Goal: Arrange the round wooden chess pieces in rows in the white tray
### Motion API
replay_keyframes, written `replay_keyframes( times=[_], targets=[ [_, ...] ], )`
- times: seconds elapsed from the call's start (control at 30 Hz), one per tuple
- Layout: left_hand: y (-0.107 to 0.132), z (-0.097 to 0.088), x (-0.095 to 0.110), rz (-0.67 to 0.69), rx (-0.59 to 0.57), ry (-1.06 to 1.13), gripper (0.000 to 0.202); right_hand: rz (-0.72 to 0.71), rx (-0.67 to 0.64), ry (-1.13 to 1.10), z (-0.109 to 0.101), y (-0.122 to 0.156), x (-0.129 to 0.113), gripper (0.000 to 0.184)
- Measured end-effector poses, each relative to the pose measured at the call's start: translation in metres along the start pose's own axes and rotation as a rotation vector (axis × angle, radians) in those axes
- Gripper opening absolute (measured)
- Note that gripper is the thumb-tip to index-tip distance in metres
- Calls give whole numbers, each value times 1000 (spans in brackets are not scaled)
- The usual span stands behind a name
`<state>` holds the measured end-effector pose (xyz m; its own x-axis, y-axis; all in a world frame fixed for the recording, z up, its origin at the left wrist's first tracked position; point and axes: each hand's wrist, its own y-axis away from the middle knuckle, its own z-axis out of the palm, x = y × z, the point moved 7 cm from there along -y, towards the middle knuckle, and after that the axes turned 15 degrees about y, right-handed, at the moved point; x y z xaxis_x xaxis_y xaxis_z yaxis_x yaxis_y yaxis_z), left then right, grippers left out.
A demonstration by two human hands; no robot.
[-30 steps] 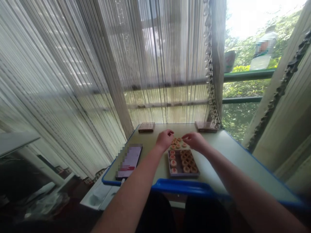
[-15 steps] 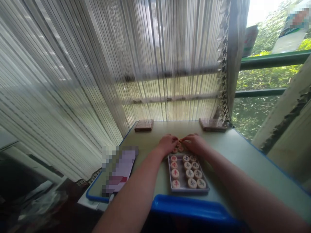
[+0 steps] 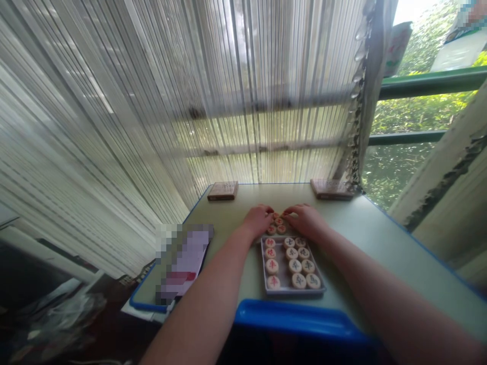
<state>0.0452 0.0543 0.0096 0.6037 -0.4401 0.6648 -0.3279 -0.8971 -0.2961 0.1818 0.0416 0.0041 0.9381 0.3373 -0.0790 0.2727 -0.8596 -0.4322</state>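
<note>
My left hand (image 3: pixel 259 220) reaches to the left side of a small group of loose Chinese chess pieces (image 3: pixel 279 222) with red characters, its fingers curled against a piece at the far end. From the other side my right hand (image 3: pixel 304 221) brings its thumb and fingertips together at a piece at the back of the same group. Just nearer to me lies a shallow tray (image 3: pixel 280 291). Inside it, red-marked pieces (image 3: pixel 272 266) form a column on the left and black-marked pieces (image 3: pixel 295 266) fill two columns on the right, with a gap between.
Two flat wooden boxes (image 3: pixel 222 191) (image 3: pixel 331 189) lie at the table's (image 3: pixel 380 243) far edge. A purple, partly blurred item (image 3: pixel 190 261) is on the left. A blue plastic edge (image 3: pixel 292 317) is close to me. String curtains (image 3: pixel 247 121) hang behind the table.
The view has tipped down slightly. My hands have drawn a little apart at the far end of the loose pieces, and more red characters show between them. The tray's pieces look the same.
</note>
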Motion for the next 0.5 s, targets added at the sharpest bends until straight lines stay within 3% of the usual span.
replay_keyframes(
  times=[0.23, 0.43, 0.5],
  targets=[
    [-4, 3, -6, -19, -34, 14, 28, 14, -48, -98, 1, -1, 6, 22],
    [-7, 1, -13, -81, 35, 92, 37, 188, -8, -202, -6, 0, 17, 20],
    [-7, 2, -15, -102, 22, 107, 34, 185, 10, -208, -7, 0, 17, 19]
  ],
)
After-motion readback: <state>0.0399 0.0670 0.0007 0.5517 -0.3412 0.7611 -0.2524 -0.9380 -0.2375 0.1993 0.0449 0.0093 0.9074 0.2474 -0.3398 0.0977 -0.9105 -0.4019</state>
